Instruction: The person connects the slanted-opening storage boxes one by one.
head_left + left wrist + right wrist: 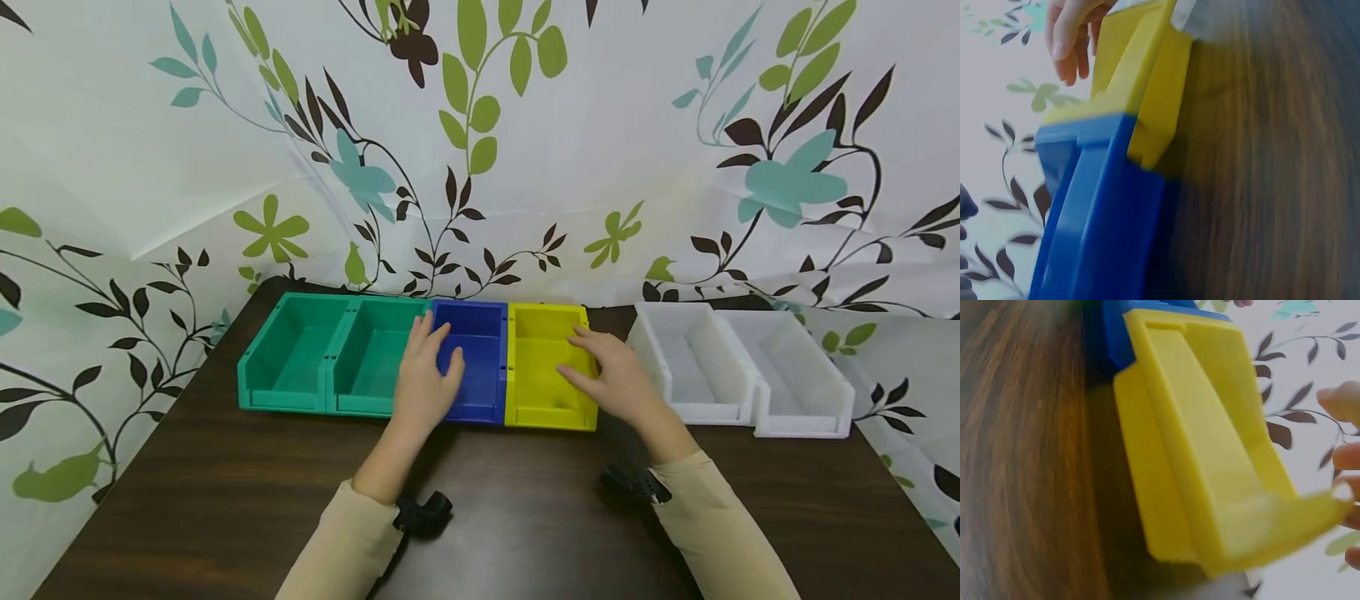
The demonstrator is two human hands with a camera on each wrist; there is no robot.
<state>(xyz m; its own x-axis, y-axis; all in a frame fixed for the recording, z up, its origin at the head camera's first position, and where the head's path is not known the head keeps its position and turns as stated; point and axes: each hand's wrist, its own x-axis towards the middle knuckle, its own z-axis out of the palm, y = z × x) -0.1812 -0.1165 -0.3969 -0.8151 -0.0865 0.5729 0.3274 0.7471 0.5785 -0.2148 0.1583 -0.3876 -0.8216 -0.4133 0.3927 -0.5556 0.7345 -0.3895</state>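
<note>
My left hand (424, 379) is over the seam between the right-hand green bin (378, 333) and the blue bin (480, 367), its fingers spread and holding nothing. My right hand (617, 375) hovers at the right wall of the yellow bin (551, 367), fingers loosely bent and pointing left over it. In the left wrist view, the other hand (1072, 37) hangs by the yellow bin (1160, 100), beyond the blue bin (1094, 206). The right wrist view has only fingertips (1347, 456) at its edge, beside the yellow bin (1172, 425).
Another green bin (300, 350) stands at the left end of the row. Two white bins, one nearer (693, 358) and one farther right (795, 375), sit slightly apart. All rest on a dark wooden table (510, 508) before a leaf-patterned sheet (600, 125).
</note>
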